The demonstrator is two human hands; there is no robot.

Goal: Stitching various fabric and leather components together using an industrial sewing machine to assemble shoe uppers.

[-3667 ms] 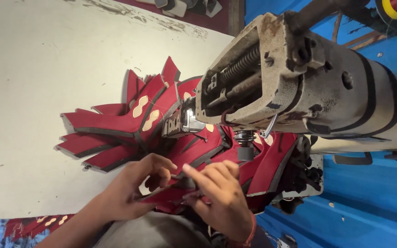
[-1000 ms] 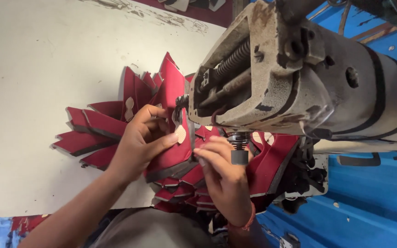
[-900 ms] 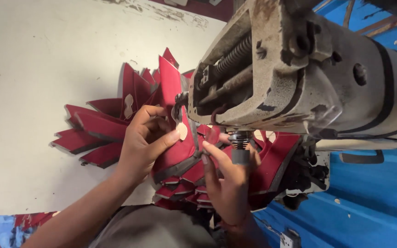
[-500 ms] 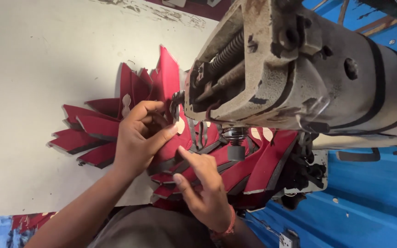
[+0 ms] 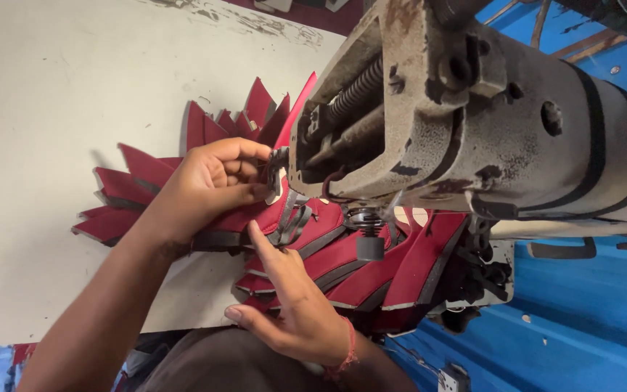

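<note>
Your left hand (image 5: 208, 181) now pinches the red cut piece (image 5: 255, 214) up against the sewing machine (image 5: 466, 123) head, while your right hand (image 5: 292, 305) has opened flat on the stack (image 5: 371, 268) beneath, steadying it.

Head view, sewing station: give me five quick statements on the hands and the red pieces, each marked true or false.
1. The left hand pinches a red piece at the sewing machine head. True.
2. The right hand holds scissors. False: it holds no tool; its forefinger rests on the red pieces.
3. The red pieces carry grey edging. True.
4. The table is blue. False: it is off-white; the blue surface lies under the machine.
5. The right wrist is bare. False: it wears a red band.
</note>
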